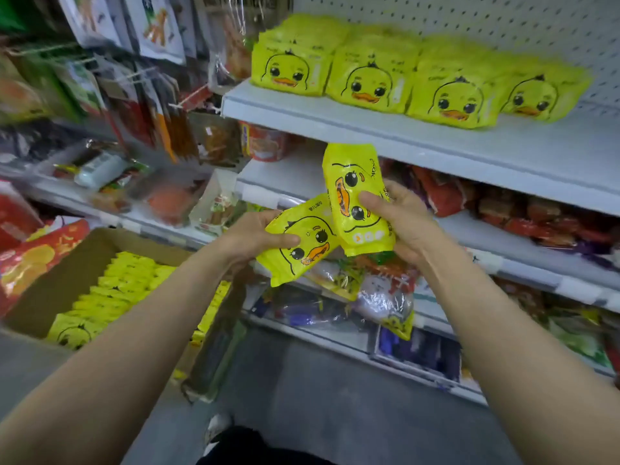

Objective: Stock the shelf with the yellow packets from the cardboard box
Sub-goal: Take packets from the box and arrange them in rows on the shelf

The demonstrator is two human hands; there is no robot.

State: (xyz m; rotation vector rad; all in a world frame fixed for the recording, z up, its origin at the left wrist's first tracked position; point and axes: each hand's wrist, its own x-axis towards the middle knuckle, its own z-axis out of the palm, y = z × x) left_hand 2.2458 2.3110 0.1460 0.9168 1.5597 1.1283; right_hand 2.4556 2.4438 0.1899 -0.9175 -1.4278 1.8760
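Observation:
My left hand grips a yellow duck-face packet, tilted, in front of the shelves. My right hand grips a second yellow packet, turned on end and overlapping the first. Both are held below the upper white shelf, where several rows of yellow duck packets stand facing out. At the lower left the open cardboard box holds several more yellow packets packed on edge.
Red snack bags fill the shelf behind my right hand, and mixed bags lie on the one below. Hanging snack packs crowd the left. A red bag lies beside the box. Grey floor lies beneath.

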